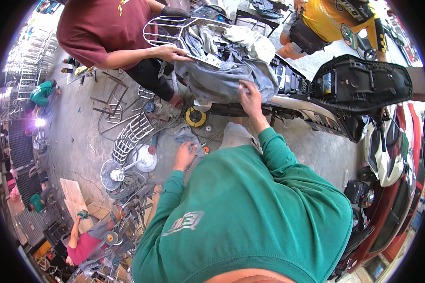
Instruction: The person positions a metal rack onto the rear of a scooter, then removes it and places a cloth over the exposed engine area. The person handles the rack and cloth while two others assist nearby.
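Note:
My right hand (251, 100) rests its stretched fingertips against a grey cloth (222, 80) draped over the rear of a motorcycle (311, 113). Low beside my leg is my left hand (186, 155), empty, fingers loosely bent and apart. A bluish-grey rag (186, 135) lies just beyond it. Facing me, a co-worker in a maroon shirt (97, 33) keeps a bare hand (171, 53) and a dark-gloved hand (175, 12) at a tubular metal rack (151, 29) on the cloth. The motorcycle's seat (361, 85) is tipped up, its black underside showing.
On the concrete floor to the left lie a barred metal rack (130, 137), a fan (112, 175), a yellow-rimmed reel (195, 116) and cables. A person in yellow (321, 21) stands far right. Bright welding light (40, 122) glows at far left. A red car (392, 212) stands right.

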Motion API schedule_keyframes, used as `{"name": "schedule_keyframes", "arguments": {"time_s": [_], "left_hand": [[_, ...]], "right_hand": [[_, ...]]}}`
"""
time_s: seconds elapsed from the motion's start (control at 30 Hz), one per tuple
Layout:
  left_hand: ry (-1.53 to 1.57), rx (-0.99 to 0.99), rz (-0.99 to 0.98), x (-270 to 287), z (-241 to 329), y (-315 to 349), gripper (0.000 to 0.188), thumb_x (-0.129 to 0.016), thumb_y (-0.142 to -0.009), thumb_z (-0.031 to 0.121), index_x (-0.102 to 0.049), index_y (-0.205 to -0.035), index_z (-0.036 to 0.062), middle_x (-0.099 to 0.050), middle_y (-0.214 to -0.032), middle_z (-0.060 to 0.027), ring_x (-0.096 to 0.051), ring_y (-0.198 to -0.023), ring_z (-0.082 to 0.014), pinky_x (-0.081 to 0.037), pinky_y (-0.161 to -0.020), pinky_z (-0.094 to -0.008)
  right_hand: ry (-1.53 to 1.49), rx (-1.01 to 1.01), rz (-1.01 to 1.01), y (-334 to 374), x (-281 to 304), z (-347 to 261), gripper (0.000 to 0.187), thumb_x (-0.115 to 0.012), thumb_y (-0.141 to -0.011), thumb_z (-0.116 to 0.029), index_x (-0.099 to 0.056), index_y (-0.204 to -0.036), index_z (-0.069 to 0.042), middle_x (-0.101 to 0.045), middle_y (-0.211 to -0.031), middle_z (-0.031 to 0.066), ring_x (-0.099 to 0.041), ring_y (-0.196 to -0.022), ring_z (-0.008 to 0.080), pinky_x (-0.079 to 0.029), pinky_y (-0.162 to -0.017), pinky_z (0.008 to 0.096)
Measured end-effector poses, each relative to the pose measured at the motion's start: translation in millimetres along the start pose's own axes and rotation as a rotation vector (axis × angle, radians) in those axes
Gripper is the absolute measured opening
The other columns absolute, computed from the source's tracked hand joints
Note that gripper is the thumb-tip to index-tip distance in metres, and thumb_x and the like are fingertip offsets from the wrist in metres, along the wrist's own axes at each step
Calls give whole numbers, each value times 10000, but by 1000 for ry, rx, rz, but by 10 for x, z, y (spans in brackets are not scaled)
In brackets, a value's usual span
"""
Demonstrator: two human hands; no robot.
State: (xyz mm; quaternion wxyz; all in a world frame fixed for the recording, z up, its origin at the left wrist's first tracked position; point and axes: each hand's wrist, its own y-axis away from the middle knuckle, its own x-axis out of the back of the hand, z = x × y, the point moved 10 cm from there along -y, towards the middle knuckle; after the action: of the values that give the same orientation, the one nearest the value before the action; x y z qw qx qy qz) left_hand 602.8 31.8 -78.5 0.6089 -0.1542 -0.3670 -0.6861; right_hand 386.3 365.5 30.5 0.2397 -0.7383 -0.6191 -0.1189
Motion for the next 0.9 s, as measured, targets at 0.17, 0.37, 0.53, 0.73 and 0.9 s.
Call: {"name": "schedule_keyframes", "arguments": {"time_s": [0.17, 0.37, 0.53, 0.73, 0.9], "left_hand": [[190, -50, 279, 71, 1262, -846, 299, -689, -1023, 304, -708, -1145, 33, -751, -1028, -158, -733, -940, -318, -565, -846, -412], [382, 24, 609, 303, 1931, -2047, 364, -727, -1006, 299, -669, -1209, 3, -709, -1025, -130, -676, -771, -215, -553, -750, -374], [105, 38, 692, 312, 1946, -2389, 484, -810, -944, 278, -625, -1289, -7, -675, -1040, -109, -632, -733, -176, -540, -723, -338], [322, 127, 678, 189, 1709, -2379, 461, -832, -914, 257, -622, -1241, 9, -642, -1025, -135, -614, -772, -239, -524, -724, -398], [159, 118, 700, 273, 1672, -2475, 383, -831, -907, 252, -646, -1126, -3, -637, -903, -115, -605, -698, -194, -512, -697, -376]], "right_hand": [[-122, 42, -120, -924, -253, 85, 240, -705, -1012, -213, -753, -1201, -73, -715, -1101, 129, -705, -882, 233, -566, -783, 354], [-18, 207, -413, -1193, -759, 60, 287, -760, -946, -301, -782, -1153, -103, -687, -1057, 140, -644, -985, 332, -529, -890, 446], [106, 317, -359, -1053, -807, 36, 295, -787, -889, -287, -799, -1146, -143, -627, -1074, 105, -597, -1014, 314, -498, -885, 446], [121, 410, -379, -1045, -808, 21, 278, -774, -906, -281, -810, -1163, -182, -617, -1090, 98, -572, -1054, 305, -475, -892, 446], [113, 454, -439, -1091, -857, 36, 261, -759, -919, -269, -808, -1161, -181, -634, -1101, 87, -573, -1076, 311, -451, -910, 450]]}}
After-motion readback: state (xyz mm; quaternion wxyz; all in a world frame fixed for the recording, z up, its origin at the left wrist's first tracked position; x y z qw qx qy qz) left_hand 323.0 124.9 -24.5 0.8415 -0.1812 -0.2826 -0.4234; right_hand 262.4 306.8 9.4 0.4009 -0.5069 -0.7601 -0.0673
